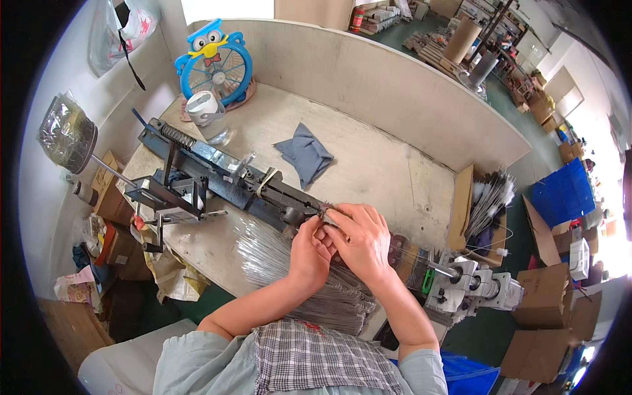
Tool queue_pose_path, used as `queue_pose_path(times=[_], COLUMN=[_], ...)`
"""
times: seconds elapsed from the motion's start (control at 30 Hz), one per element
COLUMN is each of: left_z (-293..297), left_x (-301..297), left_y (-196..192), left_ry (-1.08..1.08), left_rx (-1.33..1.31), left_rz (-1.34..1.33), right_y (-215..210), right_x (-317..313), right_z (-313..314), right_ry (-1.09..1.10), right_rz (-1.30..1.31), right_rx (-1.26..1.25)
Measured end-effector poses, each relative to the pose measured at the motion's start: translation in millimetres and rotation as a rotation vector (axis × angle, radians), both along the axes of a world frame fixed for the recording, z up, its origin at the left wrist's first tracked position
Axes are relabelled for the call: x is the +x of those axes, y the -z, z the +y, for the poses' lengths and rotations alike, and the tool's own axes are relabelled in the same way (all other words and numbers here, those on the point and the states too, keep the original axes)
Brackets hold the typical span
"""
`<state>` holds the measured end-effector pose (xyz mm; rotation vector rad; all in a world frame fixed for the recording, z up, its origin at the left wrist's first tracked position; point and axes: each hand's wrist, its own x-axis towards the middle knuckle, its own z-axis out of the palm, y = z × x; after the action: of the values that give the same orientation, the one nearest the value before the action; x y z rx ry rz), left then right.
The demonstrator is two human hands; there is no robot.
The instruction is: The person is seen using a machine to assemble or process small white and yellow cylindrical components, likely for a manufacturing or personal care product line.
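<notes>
Wire strands (pixel 327 212) are being pinched at the dark metal machine's (pixel 217 174) end, both grips closing on them: left hand (pixel 308 253) beneath, right hand (pixel 361 238) over. Loose wire bundle (pixel 263 253) is lying on the surface (pixel 368 164) below.

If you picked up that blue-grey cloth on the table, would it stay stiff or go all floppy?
Probably floppy: the cloth lies crumpled with soft folds on the table, so it likely droops when lifted. It looks thin, so it is likely light. Pushed, it would probably bunch up or slide, not roll.
</notes>
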<state>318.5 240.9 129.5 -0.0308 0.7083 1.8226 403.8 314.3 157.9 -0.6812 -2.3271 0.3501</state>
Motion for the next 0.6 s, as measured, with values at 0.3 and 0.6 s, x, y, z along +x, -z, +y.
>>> queue_pose_path(times=[0.3,0.6], left_z=[-1,3], left_x=[0,6], left_y=[2,-6], left_ry=[0.013,-0.049], left_rx=[-0.019,-0.075], left_rz=[0.009,0.134], right_y=[-6,3], right_x=[1,22], right_z=[-5,2], right_ry=[0.122,0.064], right_rz=[0.025,0.002], right_rx=[0.090,0.083])
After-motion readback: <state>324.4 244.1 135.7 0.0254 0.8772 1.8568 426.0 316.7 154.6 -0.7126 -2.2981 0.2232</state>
